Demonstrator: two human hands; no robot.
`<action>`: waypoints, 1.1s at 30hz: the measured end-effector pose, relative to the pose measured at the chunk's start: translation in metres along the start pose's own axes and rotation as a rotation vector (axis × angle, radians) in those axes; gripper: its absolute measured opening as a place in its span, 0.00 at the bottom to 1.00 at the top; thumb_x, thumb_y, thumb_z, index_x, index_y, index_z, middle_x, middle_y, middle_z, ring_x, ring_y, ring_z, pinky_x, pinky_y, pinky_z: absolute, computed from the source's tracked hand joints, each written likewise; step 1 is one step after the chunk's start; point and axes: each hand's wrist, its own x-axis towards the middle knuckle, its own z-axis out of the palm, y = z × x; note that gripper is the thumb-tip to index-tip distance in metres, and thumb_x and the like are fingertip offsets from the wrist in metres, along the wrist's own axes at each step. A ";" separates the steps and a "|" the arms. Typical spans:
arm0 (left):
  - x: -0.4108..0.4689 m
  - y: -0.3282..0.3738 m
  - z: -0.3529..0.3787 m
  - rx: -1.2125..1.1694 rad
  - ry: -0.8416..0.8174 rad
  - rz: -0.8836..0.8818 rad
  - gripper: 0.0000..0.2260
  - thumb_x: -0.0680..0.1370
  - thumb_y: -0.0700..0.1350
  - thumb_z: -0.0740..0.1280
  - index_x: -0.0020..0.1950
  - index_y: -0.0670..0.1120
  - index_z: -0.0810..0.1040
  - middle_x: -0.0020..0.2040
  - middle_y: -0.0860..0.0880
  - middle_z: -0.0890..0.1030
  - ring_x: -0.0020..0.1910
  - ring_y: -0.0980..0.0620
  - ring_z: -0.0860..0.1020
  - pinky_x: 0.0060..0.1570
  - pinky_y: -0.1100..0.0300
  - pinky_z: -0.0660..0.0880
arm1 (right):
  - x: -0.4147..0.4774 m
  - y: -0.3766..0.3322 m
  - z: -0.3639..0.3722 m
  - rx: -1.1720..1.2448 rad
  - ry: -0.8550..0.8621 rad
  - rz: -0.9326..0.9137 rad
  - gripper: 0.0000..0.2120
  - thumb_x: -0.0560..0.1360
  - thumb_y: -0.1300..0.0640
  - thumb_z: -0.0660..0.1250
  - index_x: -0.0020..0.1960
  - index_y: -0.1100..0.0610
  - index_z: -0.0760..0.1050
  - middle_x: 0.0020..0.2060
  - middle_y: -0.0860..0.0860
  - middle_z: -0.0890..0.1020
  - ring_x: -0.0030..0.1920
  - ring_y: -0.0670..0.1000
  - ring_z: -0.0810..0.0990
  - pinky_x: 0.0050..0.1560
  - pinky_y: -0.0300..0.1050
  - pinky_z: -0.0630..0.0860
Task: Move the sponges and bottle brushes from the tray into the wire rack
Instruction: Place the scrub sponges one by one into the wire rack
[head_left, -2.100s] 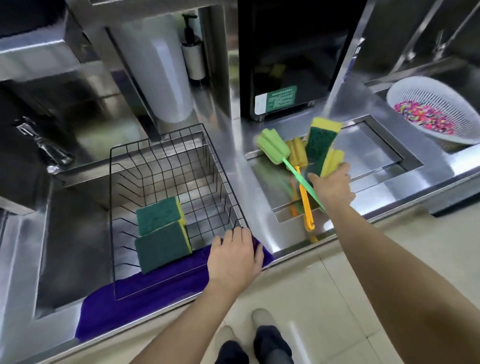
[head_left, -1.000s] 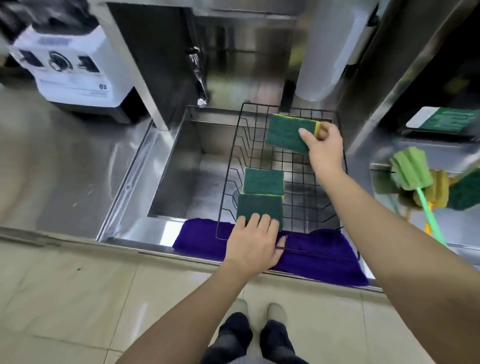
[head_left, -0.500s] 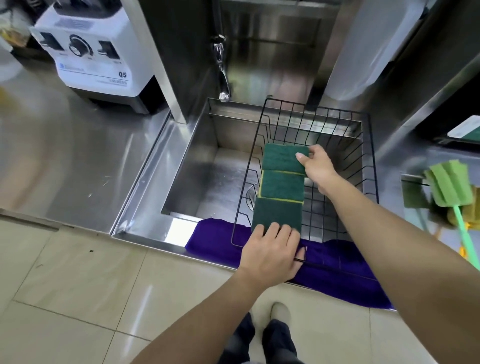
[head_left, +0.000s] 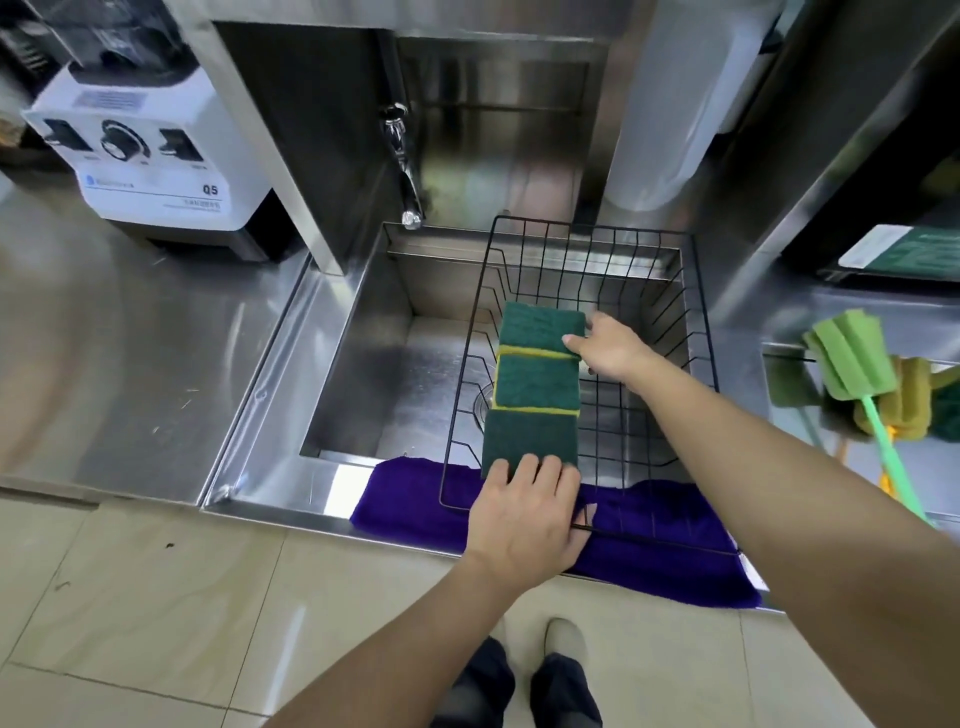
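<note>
Sponges (head_left: 535, 387) line up at rack (head_left: 696, 332) nine o'clock; right hand (head_left: 608, 348) fingers grasping the farthest, left hand (head_left: 524, 514) gripping the rim to steady it.

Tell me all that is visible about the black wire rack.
The wire rack is a box-shaped basket of thin black wire, open on top. It sits in the steel sink, its near edge on a purple cloth. Three green sponges lie in a row inside. The left hand rests on its near rim; the right hand reaches inside.
</note>
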 end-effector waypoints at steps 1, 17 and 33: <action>0.001 0.003 -0.001 -0.003 -0.032 0.011 0.15 0.73 0.56 0.62 0.46 0.44 0.76 0.38 0.48 0.75 0.36 0.47 0.71 0.37 0.54 0.68 | -0.001 0.003 -0.002 -0.009 0.014 -0.007 0.21 0.78 0.52 0.61 0.68 0.61 0.66 0.66 0.59 0.74 0.63 0.59 0.74 0.60 0.48 0.73; 0.047 0.100 0.001 0.000 -0.214 0.225 0.20 0.66 0.60 0.71 0.44 0.44 0.79 0.38 0.48 0.79 0.36 0.48 0.75 0.38 0.55 0.72 | -0.073 0.107 -0.126 -0.044 0.683 -0.124 0.11 0.76 0.63 0.60 0.56 0.62 0.76 0.54 0.62 0.80 0.55 0.60 0.78 0.57 0.55 0.74; 0.047 0.113 0.006 -0.054 -0.226 0.186 0.18 0.74 0.56 0.56 0.38 0.44 0.75 0.32 0.47 0.77 0.31 0.46 0.76 0.31 0.56 0.70 | -0.114 0.226 -0.173 -0.473 0.821 0.357 0.32 0.68 0.62 0.68 0.69 0.64 0.60 0.67 0.64 0.66 0.67 0.61 0.64 0.63 0.55 0.62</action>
